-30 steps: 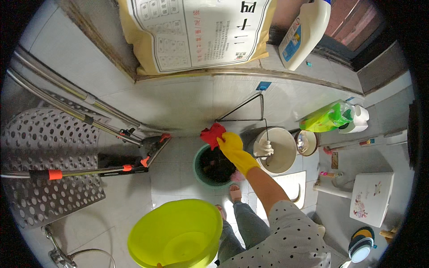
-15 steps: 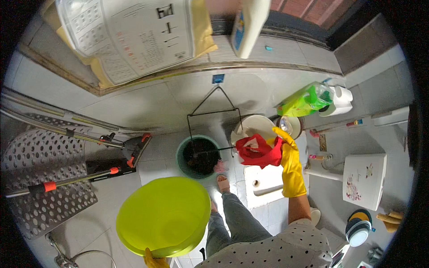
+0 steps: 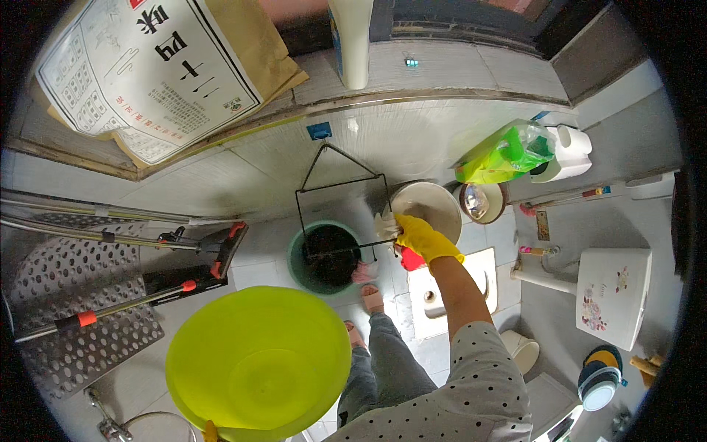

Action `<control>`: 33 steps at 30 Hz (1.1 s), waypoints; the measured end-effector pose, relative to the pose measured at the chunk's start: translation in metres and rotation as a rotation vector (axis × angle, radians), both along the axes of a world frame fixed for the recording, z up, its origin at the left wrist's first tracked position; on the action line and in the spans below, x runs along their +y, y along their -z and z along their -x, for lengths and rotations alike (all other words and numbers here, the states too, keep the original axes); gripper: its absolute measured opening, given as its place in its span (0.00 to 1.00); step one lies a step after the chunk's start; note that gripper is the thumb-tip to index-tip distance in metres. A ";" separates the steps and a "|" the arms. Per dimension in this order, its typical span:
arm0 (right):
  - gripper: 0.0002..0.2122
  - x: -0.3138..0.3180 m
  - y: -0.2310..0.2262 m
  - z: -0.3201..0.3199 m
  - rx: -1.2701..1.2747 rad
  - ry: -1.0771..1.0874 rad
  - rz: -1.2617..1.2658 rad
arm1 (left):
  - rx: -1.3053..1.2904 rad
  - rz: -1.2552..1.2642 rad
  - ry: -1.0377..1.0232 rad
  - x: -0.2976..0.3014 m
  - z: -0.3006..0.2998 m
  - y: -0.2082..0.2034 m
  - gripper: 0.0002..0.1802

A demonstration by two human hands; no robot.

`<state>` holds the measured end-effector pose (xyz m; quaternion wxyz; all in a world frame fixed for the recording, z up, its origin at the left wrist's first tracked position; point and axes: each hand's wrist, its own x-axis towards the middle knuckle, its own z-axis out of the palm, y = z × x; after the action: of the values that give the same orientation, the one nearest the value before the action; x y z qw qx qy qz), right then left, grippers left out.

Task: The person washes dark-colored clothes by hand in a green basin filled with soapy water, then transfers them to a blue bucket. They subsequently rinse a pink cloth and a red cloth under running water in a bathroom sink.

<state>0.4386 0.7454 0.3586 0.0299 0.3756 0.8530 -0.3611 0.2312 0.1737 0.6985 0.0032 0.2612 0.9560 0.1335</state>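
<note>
My left hand [image 3: 210,432], in a yellow glove, shows only at the lower edge, on the near rim of a large lime-green basin [image 3: 258,361]. It grips that rim and holds the basin tilted, its bare inside facing up. In its yellow rubber glove, my right hand [image 3: 426,239] is closed on a crumpled red cloth [image 3: 412,258]. A whitish crumpled piece [image 3: 386,225] sticks out at the fingertips, beside the arm of a black wire rack [image 3: 342,180]. Below the rack stands a teal bucket [image 3: 296,265] with dark contents and a pink bit over its rim.
A beige bucket [image 3: 442,202] and a small bin [image 3: 495,206] stand by the wall, behind a white squat toilet [image 3: 471,295]. Mops [image 3: 147,302] lean at left over a perforated grey mat [image 3: 88,280]. A paper sack [image 3: 169,81] and white bottle [image 3: 351,44] occupy the ledge.
My right hand has moved left with the red cloth, up to the rack's arm. The cloth is now mostly hidden under the glove. The basin has shifted slightly left, still held.
</note>
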 end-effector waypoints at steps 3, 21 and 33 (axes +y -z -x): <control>0.21 0.001 0.008 0.004 0.039 0.162 0.126 | 0.014 0.148 0.080 -0.026 0.008 -0.006 0.19; 0.18 -0.020 -0.052 -0.048 0.109 0.396 -0.125 | -0.827 -1.041 -0.176 0.147 -0.015 -0.122 0.27; 0.16 -0.091 -0.140 -0.173 0.604 1.056 0.459 | -1.584 -1.078 -0.426 0.252 0.031 -0.123 0.10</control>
<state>0.6111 0.6540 0.4986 -0.3134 0.6105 0.4254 -0.5900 0.2001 0.4261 0.8210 0.4998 -0.1154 0.5154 0.6865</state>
